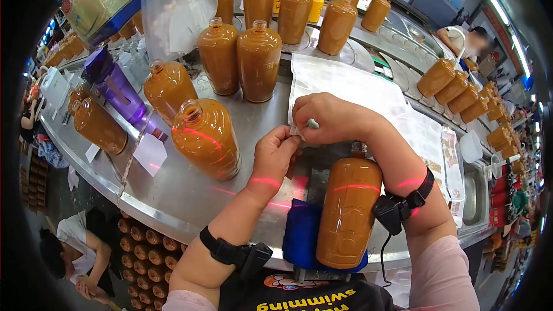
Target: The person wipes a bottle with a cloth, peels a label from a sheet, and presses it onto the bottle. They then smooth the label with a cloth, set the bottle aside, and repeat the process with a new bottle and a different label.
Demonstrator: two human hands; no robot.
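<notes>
My left hand point(275, 152) is closed in a pinch, its fingertips meeting those of my right hand. What lies between them is small and mostly hidden. My right hand point(322, 116) is curled shut around a small object with a pale green tip point(312, 123); the rest of that object is covered by the fingers. Just below my right wrist, a glossy brown bottle point(348, 213) leans on a blue cushion point(300, 233) at the table's near edge. White printed sheets point(345, 80) lie beyond my right hand.
Several brown bottles stand left and ahead, the nearest brown bottle point(206, 144) close to my left hand. A purple water bottle point(120, 89) and a plastic bag point(175, 11) are farther left. At right are a conveyor with bottles point(436, 78) and a sink point(476, 198). Other people sit nearby.
</notes>
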